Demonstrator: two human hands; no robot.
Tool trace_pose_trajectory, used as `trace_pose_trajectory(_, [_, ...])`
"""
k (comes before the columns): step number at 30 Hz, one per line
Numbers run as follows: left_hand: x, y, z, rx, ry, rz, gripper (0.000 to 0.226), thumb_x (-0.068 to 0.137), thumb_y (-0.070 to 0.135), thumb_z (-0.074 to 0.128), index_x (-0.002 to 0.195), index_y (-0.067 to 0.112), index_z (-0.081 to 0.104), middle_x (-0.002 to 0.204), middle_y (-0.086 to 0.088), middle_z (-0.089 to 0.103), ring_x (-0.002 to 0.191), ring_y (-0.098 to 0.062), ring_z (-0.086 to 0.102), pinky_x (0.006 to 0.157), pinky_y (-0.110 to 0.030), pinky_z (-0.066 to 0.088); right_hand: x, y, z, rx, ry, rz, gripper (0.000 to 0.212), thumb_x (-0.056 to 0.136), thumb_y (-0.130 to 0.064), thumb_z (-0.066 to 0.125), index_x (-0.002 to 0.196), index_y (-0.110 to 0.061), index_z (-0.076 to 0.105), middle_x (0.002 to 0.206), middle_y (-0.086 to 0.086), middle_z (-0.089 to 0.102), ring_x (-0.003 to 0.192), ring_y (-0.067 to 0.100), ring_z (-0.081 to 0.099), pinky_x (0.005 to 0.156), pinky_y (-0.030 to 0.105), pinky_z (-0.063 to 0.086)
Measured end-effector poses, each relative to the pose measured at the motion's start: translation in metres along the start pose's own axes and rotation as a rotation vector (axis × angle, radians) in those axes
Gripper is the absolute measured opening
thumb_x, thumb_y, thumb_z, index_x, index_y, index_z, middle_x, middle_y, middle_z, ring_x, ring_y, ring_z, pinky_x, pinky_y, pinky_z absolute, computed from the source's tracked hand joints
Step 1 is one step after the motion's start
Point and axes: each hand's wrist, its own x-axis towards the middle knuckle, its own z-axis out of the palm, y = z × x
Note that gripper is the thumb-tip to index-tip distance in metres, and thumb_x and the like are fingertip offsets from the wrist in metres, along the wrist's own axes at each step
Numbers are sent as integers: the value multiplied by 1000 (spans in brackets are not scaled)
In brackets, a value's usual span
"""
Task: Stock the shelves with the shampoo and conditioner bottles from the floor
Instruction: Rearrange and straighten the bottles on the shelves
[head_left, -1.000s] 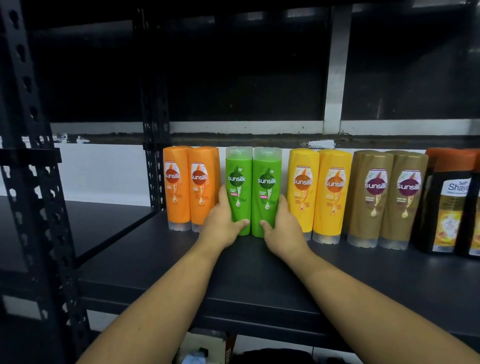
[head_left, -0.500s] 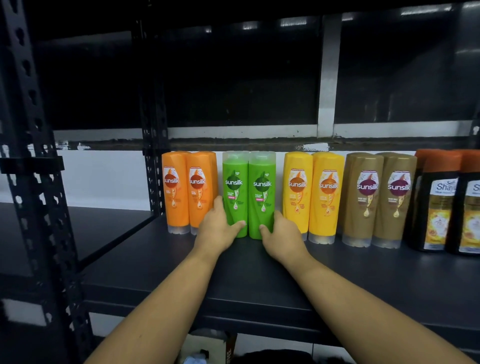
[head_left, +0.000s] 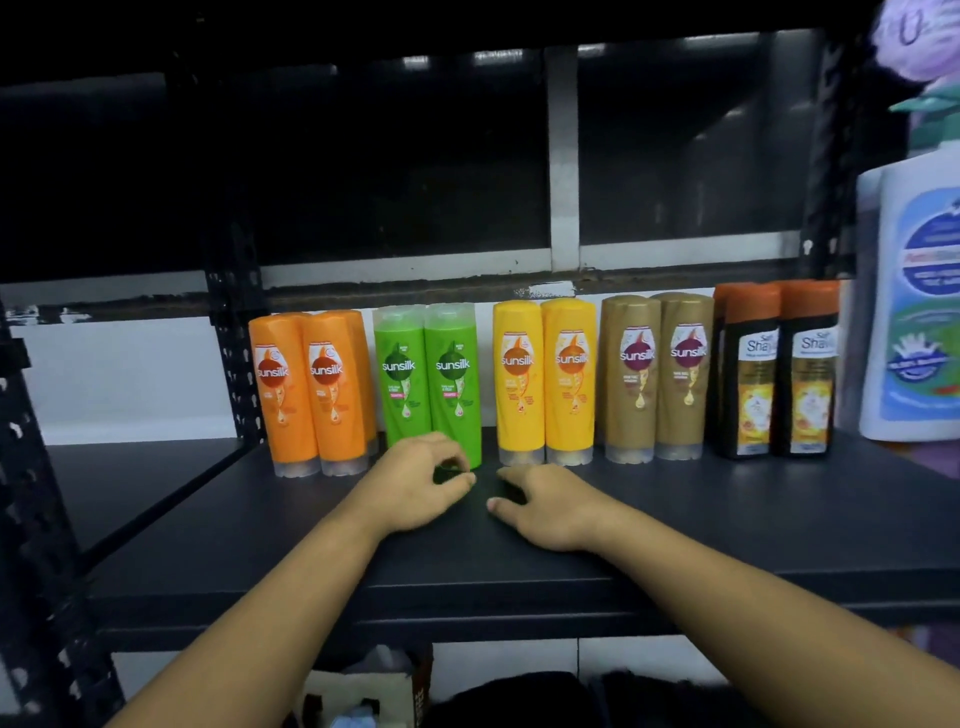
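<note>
Change since half a second ago: both hands have come off the green bottles (head_left: 428, 382) and drawn back over the shelf (head_left: 727, 519).

Left hand (head_left: 415, 486): loosely curled, empty, just in front of the green pair; whether a fingertip still grazes a base is hard to tell.
Right hand (head_left: 545, 506): relaxed, holding nothing, resting low on the shelf.

Stock, upright in pairs along the back: orange bottles (head_left: 309, 392), green, yellow bottles (head_left: 545, 382), brown bottles (head_left: 657, 376), dark bottles (head_left: 776, 371). A large white bottle (head_left: 914, 306) stands at far right.

Step in hand: green pair placed, hands withdrawing. Next probably calls for reaching down to the floor for more; a box (head_left: 363, 691) shows below. The shelf's front stays free.
</note>
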Motion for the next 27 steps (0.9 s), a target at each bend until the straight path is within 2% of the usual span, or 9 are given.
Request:
trace_pose_trajectory(3, [-3,21,2,11,-142,37,40,96,51,62,129,29,68,134,13,65,125,-6,57,105,-22,42,-22,12,-15,-20,-69,43,51,100,-56,45,130,-17,59,134,6,60,125,26,55,102,40,46])
trace_pose_trajectory(6, [-4,34,7,-10,-373,21,59,99,60,53,151,35,48,159,17,41,146,-1,34,118,-20,23,-40,31,-30,-46,-110,64,60,102,-58,41,146,-19,48,153,1,46,138,23,45,111,36,38])
trace_pose_trajectory(9, [-2,39,9,8,-510,16,61,103,58,44,159,35,34,166,18,22,152,1,17,119,-16,7,-53,50,-39,-29,-121,72,67,101,-62,39,157,-26,33,166,-7,25,151,18,26,119,34,25])
trace_pose_trajectory(13, [1,45,9,32,-532,-12,63,104,57,41,160,31,31,167,15,20,153,0,16,117,-14,6,-58,57,-40,-17,-95,72,66,101,-61,40,157,-25,34,166,-7,24,152,17,24,120,35,24])
trace_pose_trajectory(16, [5,52,14,64,-436,-57,67,100,63,46,158,29,38,163,12,36,149,-8,33,120,-23,24,-57,57,-38,-18,-68,91,64,99,-62,42,151,-23,44,159,-3,40,143,20,40,114,36,36])
trace_pose_trajectory(19, [14,67,20,101,-226,-107,69,100,54,54,159,26,33,153,1,52,138,-21,49,109,-34,43,-56,58,-37,14,6,114,55,96,-61,50,136,-23,56,135,-1,60,118,18,58,99,35,49])
trace_pose_trajectory(22, [30,85,25,27,55,-164,79,97,41,62,160,28,15,134,-6,62,119,-32,62,91,-40,51,-47,61,-41,42,174,110,55,96,-50,60,143,-23,49,139,-1,58,126,21,56,100,35,47])
trace_pose_trajectory(24, [45,89,27,-23,200,-191,89,94,36,66,159,28,6,130,-9,63,112,-36,65,89,-47,55,-33,62,-47,124,319,86,54,95,-43,63,141,-22,47,134,2,62,122,25,59,98,38,49])
trace_pose_trajectory(27, [66,90,30,-26,273,-235,98,93,33,68,159,25,-4,131,-13,62,111,-39,65,91,-50,55,-9,57,-53,285,418,104,63,93,-37,68,144,-21,36,136,4,60,122,29,59,100,44,50])
